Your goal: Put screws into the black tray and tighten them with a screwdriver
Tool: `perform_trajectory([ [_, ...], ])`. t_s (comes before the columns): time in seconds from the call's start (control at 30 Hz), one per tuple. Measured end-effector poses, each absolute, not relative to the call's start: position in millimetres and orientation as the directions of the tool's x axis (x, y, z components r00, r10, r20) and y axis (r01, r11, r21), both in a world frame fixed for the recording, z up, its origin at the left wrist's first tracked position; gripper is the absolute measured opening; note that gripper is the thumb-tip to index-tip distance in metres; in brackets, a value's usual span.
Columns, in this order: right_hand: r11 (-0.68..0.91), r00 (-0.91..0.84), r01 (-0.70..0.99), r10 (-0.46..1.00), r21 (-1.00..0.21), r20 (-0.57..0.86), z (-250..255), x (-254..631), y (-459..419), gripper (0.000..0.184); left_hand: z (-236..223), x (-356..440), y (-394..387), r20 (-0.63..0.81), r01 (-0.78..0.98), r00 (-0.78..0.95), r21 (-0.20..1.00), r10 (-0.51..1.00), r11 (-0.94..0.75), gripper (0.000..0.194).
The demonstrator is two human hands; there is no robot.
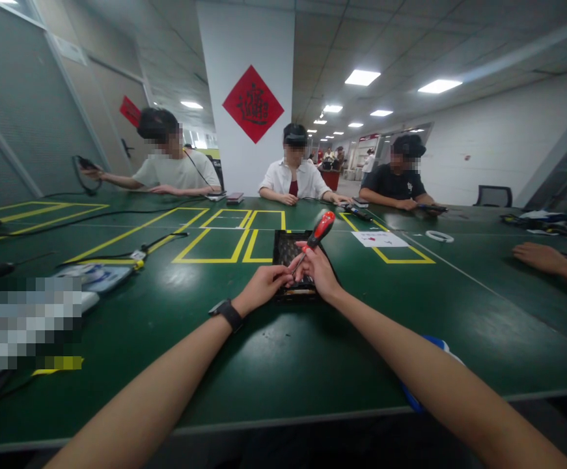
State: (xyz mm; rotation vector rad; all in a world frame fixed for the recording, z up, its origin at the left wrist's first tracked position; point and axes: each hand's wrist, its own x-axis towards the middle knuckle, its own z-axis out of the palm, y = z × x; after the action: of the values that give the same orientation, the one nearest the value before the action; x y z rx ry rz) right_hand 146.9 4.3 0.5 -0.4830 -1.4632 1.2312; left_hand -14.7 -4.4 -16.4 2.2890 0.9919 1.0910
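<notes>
A screwdriver [323, 228] with a red and black handle leans up and to the right from my right hand [318, 268], whose fingers close round its lower part. Its thin shaft points down to the left, toward the fingertips of my left hand [266, 283]. Those left fingers are pinched together close to the shaft's tip; what they hold, if anything, is too small to make out. Under both hands lies a black tray-like case [280, 244] with a patterned inside, partly covered by my hands.
The green table [244, 365] carries yellow tape outlines. A white paper sheet [379, 239] and a white ring [440, 236] lie to the right. A blue and white object [417, 391] is partly under my right forearm. Cables and devices are at left. Several people sit around.
</notes>
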Motion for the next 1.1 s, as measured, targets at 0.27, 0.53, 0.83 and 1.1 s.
perform_trajectory([
  [0.27, 0.428, -0.288, -0.297, 0.812, -0.854, 0.507, 0.5, 144.4, 2.3, 0.027, -19.0, -13.0, -3.2, 0.512, 0.452, 0.368, 0.631, 0.776, -0.631, 0.023],
  [0.53, 0.546, -0.028, -0.192, 0.828, -0.816, 0.560, 3.7, 154.5, 12.0, 0.024, -18.5, -12.8, -2.7, 0.624, 0.450, 0.311, 0.568, 0.717, -0.690, 0.026],
  [0.83, 0.466, 0.072, -0.012, 0.883, -0.885, 0.464, -4.9, 171.4, 33.2, 0.024, -20.3, -14.6, -1.7, 0.602, 0.529, 0.211, 0.592, 0.770, -0.608, 0.028],
  [1.1, 0.478, 0.032, 0.038, 0.877, -0.878, 0.479, -8.8, 170.3, 35.3, 0.027, -19.3, -12.6, -3.3, 0.582, 0.530, 0.209, 0.608, 0.786, -0.591, 0.027],
])
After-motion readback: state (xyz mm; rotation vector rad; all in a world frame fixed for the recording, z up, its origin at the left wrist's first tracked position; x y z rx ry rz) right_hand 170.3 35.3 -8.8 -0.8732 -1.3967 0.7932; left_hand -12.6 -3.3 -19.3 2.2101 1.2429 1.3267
